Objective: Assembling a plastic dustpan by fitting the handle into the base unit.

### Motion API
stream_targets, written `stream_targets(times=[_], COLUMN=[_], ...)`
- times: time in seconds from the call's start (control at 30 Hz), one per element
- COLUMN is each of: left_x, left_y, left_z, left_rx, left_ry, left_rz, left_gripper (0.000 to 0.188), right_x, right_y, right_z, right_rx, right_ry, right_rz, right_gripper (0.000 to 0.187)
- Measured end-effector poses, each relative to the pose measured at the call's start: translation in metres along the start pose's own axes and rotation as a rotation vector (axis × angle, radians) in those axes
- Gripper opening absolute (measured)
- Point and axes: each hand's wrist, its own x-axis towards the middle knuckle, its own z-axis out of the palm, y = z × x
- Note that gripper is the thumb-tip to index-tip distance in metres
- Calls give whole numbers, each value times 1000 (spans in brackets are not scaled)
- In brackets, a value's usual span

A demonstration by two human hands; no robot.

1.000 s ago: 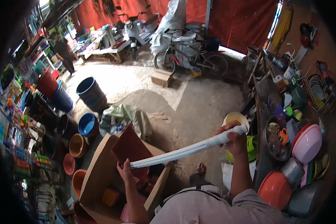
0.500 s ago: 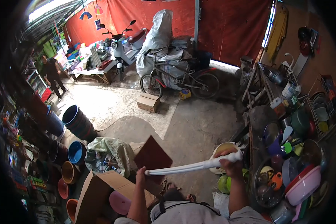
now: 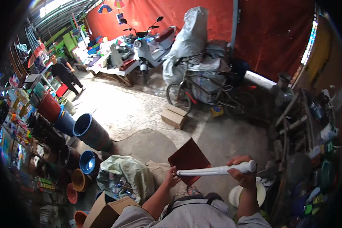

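Looking down through the head view, we see 2 hands on 1 dustpan (image 3: 189, 157), dark red with a long white handle (image 3: 212, 171). Our right hand (image 3: 241, 173) has its fingers wrapped tight round the handle's end; our left hand (image 3: 171, 176) grips the other end, where the handle meets the pan. We hold the pan lifted above the concrete floor (image 3: 140, 114), tilted. Below left sits an open cardboard box (image 3: 106, 211); we judge the pan out of it, not yet set anywhere.
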Motion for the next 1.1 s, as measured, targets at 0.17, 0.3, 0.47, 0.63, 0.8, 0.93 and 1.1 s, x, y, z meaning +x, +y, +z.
stream_targets(times=[0.17,0.3,0.47,0.63,0.8,0.93,1.1], left_x=[24,56,125,158,187,239,299], left_y=[114,180,243,326,424,492,612], left_z=[-10,-28,-41,-37,-37,-56,-80], left_rx=[-86,-235,-423,-517,-656,-605,-569], left_ry=[82,148,219,218,245,198,119], left_rz=[165,245,268,322,392,355,283], left_gripper=[37,31,39,38,30,37,22], right_x=[116,203,318,435,541,594,658], right_y=[54,108,181,234,254,296,350], right_z=[61,105,172,257,346,421,523], right_rx=[94,173,376,379,357,225,147], right_ry=[-208,-386,-531,-669,-858,-837,-745], right_rz=[-85,-22,72,73,67,52,84], right_gripper=[28,32,28,28,37,38,36])
